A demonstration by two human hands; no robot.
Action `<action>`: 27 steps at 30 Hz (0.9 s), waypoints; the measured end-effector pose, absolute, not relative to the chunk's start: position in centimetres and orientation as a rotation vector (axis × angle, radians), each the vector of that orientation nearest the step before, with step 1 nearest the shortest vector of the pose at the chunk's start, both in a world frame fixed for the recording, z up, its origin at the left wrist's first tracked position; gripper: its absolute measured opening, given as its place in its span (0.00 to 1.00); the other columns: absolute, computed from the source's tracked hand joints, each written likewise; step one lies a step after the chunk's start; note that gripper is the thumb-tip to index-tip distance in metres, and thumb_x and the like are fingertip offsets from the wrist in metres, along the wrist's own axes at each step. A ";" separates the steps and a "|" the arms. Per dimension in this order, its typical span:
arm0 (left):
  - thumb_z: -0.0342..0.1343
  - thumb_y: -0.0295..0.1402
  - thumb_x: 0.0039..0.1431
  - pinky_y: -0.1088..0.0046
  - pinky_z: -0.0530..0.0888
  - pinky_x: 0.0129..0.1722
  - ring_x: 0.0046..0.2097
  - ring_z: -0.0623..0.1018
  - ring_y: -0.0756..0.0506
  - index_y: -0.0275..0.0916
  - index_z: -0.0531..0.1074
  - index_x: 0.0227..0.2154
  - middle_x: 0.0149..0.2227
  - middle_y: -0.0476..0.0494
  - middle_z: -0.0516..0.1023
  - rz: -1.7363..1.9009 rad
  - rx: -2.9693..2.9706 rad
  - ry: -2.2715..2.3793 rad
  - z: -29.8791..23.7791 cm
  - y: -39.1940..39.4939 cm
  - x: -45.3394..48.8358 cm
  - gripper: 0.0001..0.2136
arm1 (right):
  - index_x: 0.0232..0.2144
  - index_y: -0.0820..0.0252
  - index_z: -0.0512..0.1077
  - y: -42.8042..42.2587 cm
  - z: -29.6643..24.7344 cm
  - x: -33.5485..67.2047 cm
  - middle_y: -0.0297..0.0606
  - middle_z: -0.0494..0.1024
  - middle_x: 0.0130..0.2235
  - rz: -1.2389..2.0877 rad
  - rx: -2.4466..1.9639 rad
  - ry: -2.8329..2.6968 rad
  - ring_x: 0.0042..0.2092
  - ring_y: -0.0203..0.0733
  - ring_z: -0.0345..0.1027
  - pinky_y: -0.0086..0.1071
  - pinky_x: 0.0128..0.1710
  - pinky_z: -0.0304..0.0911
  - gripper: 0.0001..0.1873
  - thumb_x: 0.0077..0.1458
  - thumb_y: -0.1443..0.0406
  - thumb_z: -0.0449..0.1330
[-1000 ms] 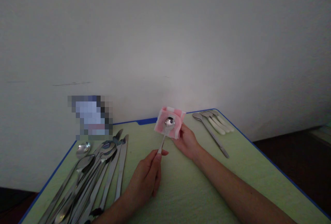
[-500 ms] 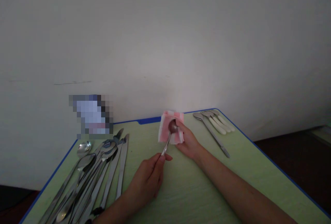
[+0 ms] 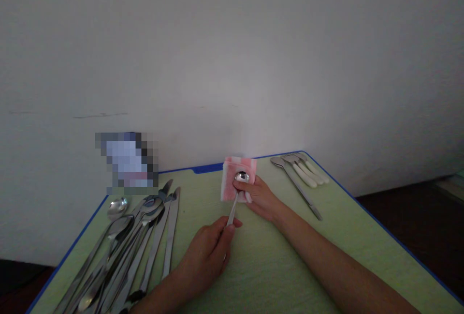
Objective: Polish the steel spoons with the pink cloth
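Note:
My left hand (image 3: pixel 208 253) pinches the handle end of a metal spoon (image 3: pixel 237 189), its fingers closed on it. The spoon's shiny bowl points away from me and rests against a pink and white folded cloth (image 3: pixel 232 181). My right hand (image 3: pixel 263 198) holds that cloth, with the thumb pressed across the spoon's neck just below the bowl. Both hands hover over the middle of a light green table (image 3: pixel 290 265) with a blue edge.
A heap of metal spoons and knives (image 3: pixel 134 241) lies on the table's left side. At the far right lie several pieces of cutlery (image 3: pixel 300 173), some with white handles. A blurred-out object (image 3: pixel 126 161) stands at the back left. A white wall rises behind the table.
The spoon's bowl has shifted slightly right on the cloth. My right thumb, which lay behind the cloth before, now presses over the spoon's neck. My left hand has stayed on the handle.

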State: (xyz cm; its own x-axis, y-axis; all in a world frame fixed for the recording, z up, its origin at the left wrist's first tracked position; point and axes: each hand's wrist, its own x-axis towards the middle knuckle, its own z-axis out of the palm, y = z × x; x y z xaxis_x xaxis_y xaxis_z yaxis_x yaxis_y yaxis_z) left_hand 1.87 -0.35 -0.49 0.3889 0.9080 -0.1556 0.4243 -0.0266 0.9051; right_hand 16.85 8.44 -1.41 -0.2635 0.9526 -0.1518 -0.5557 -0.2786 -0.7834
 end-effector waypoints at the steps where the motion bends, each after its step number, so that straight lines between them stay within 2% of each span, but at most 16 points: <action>1: 0.37 0.44 0.65 0.78 0.58 0.19 0.17 0.62 0.51 0.32 0.67 0.47 0.14 0.58 0.58 0.598 1.638 1.204 -0.6 -0.3 1.8 0.22 | 0.28 0.63 0.73 8.5 -1.5 16.8 0.31 0.76 0.27 1.750 -0.784 -0.735 0.28 0.32 0.67 0.27 0.30 0.62 0.16 0.32 0.68 0.71; 13: 0.36 0.42 0.65 0.77 0.60 0.20 0.17 0.64 0.50 0.32 0.66 0.49 0.14 0.57 0.59 0.574 1.690 1.195 -0.5 -0.3 1.8 0.22 | 0.26 0.61 0.72 8.5 -1.6 16.7 0.30 0.73 0.25 1.689 -0.830 -0.745 0.27 0.32 0.62 0.28 0.29 0.59 0.18 0.29 0.63 0.72; 19: 0.38 0.41 0.64 0.76 0.64 0.23 0.19 0.68 0.49 0.30 0.65 0.51 0.14 0.56 0.63 0.527 1.717 1.152 -0.3 -0.6 1.9 0.22 | 0.25 0.62 0.70 8.6 -1.8 16.7 0.30 0.70 0.25 1.621 -0.909 -0.963 0.27 0.33 0.59 0.28 0.29 0.55 0.17 0.35 0.58 0.69; 27: 0.40 0.36 0.63 0.77 0.61 0.21 0.18 0.66 0.50 0.30 0.61 0.54 0.15 0.56 0.65 0.547 1.723 1.158 -0.6 -0.3 2.0 0.20 | 0.23 0.61 0.67 8.5 -1.9 16.5 0.30 0.64 0.23 1.496 -0.972 -1.131 0.27 0.33 0.54 0.28 0.27 0.50 0.18 0.41 0.53 0.64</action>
